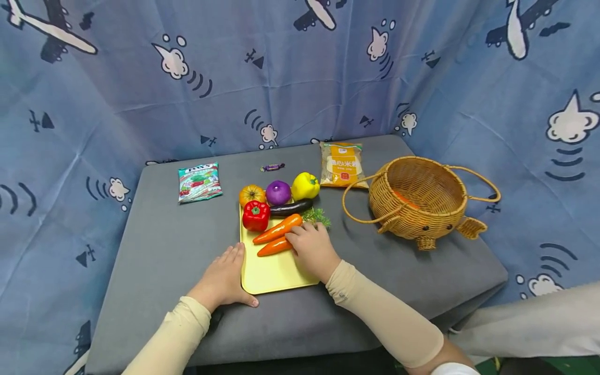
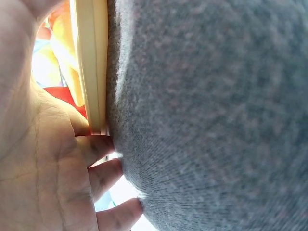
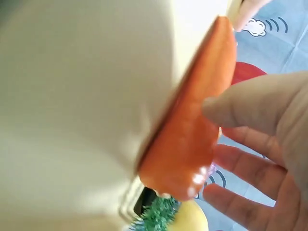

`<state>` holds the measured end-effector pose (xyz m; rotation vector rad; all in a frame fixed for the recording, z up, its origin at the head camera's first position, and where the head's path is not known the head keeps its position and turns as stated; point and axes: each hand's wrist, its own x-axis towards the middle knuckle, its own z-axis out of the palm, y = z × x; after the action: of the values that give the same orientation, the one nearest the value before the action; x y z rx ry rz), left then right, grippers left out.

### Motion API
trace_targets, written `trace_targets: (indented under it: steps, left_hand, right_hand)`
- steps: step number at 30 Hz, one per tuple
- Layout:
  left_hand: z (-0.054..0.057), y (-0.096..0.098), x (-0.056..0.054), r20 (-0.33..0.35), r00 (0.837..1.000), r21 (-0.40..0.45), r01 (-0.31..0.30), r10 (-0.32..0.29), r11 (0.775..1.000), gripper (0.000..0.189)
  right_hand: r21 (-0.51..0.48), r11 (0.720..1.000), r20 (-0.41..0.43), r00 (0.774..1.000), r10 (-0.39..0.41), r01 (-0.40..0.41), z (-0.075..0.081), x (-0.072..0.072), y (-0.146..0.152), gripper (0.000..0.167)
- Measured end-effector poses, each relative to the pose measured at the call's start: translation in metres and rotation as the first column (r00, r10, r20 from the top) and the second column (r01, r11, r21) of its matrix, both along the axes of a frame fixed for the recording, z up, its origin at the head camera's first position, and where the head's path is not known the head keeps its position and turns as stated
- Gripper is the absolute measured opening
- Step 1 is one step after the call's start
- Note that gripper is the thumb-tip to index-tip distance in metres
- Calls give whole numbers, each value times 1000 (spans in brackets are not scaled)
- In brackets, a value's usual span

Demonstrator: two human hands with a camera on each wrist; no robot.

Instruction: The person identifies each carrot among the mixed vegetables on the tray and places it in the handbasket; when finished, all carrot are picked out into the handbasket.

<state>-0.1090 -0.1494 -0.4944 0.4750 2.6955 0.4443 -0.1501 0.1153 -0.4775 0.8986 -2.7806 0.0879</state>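
A yellow tray [image 1: 272, 273] lies on the table. My left hand [image 1: 225, 278] rests at its left edge, fingers straight along the side and thumb near the front corner. In the left wrist view, the fingertips [image 2: 110, 175] touch the grey cloth beside the tray's rim [image 2: 91, 62]. My right hand [image 1: 315, 250] grips the nearer carrot [image 1: 274, 246] by its thick end, the thumb on it in the right wrist view. Behind lies another carrot [image 1: 278, 229] with green leaves. A red bell pepper [image 1: 256, 216], eggplant [image 1: 290, 208], pumpkin [image 1: 251, 194], purple round vegetable [image 1: 278, 192] and yellow pepper [image 1: 305, 186] fill the tray's far end.
To the right stands a wicker basket [image 1: 398, 221] with handles and an orange thing inside [image 1: 404, 198]. A tan food bag [image 1: 343, 164] lies at the back, a small purple-wrapped candy [image 1: 273, 167] left of it, and a teal snack packet [image 1: 199, 182] at the back left.
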Motion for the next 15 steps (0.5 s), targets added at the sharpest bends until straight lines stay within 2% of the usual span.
trace_targets:
  steps: [5, 15]
  left_hand:
    - [0, 1, 1, 8, 1000, 5, -2, 2, 1000, 151]
    - [1, 0, -2, 32, 999, -7, -17, 18, 1000, 152]
  right_hand:
    - [45, 999, 3, 1000, -26, 26, -5, 0, -1, 27]
    - [80, 997, 13, 1000, -19, 18, -9, 3, 0, 16]
